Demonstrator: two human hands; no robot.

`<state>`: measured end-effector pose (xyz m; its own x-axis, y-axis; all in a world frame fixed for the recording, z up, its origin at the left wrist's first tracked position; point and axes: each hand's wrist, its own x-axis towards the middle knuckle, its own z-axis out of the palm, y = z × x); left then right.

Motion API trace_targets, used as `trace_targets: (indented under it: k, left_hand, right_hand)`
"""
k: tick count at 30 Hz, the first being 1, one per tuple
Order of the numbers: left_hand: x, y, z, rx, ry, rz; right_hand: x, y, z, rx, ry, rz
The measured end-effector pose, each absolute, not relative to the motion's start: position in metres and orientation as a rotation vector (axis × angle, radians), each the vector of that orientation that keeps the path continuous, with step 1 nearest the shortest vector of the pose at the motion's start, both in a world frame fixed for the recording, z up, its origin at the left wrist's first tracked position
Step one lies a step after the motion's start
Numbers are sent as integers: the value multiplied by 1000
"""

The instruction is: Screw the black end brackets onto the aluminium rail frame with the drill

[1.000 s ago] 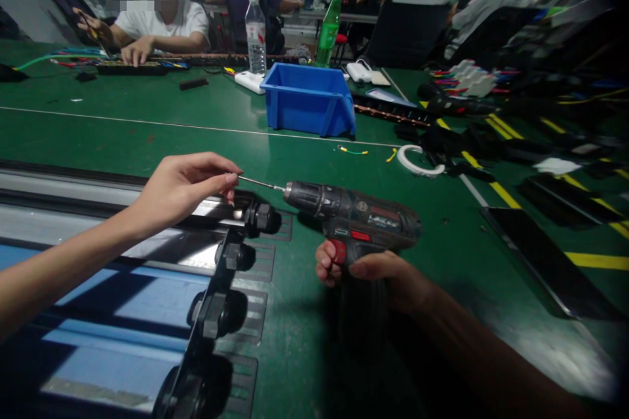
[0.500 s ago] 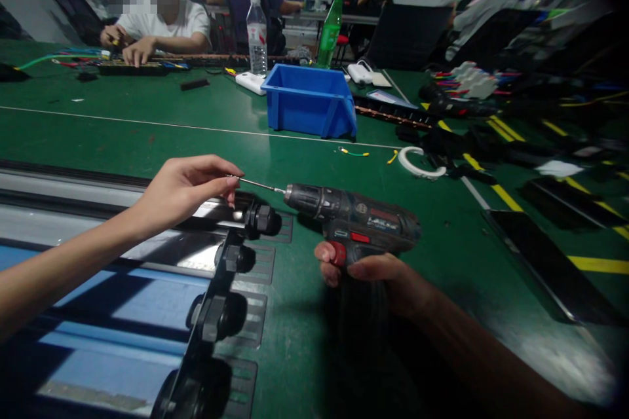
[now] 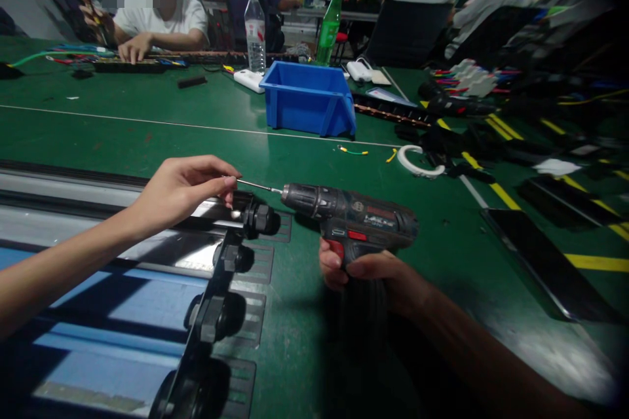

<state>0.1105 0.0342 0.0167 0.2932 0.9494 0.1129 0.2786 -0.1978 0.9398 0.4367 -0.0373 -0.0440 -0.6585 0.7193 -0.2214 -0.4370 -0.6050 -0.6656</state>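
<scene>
My right hand (image 3: 368, 268) grips the handle of a dark cordless drill (image 3: 351, 213), its forefinger at the red trigger. The drill lies level, chuck pointing left. From the chuck runs a long thin screwdriver bit (image 3: 258, 184). My left hand (image 3: 194, 183) pinches the far end of that bit between thumb and fingers; whether a screw sits at its tip is hidden. Below my left hand is a metal and blue panel assembly (image 3: 122, 294) with several black cable glands (image 3: 219, 317) along its right end.
Ahead stands a blue bin (image 3: 307, 101), with a clear water bottle (image 3: 255, 33) and a green bottle (image 3: 329, 26) behind it. A white ring (image 3: 417, 163) and a dark flat device (image 3: 545, 262) lie right. A co-worker (image 3: 157, 26) handles wiring across the green table.
My hands, the drill and the bit hold nearly the same pose. Across the table, the co-worker's one hand has risen, holding a tool.
</scene>
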Motion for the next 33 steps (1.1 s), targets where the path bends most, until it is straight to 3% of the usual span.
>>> trace_targets:
  k: [21, 33]
  left_hand:
    - [111, 36, 16, 1655, 1130, 879]
    - [112, 33, 19, 1734, 1321, 1199]
  right_hand:
    - [433, -36, -41, -596, -793, 2243]
    - [452, -29, -34, -611, -682, 2142]
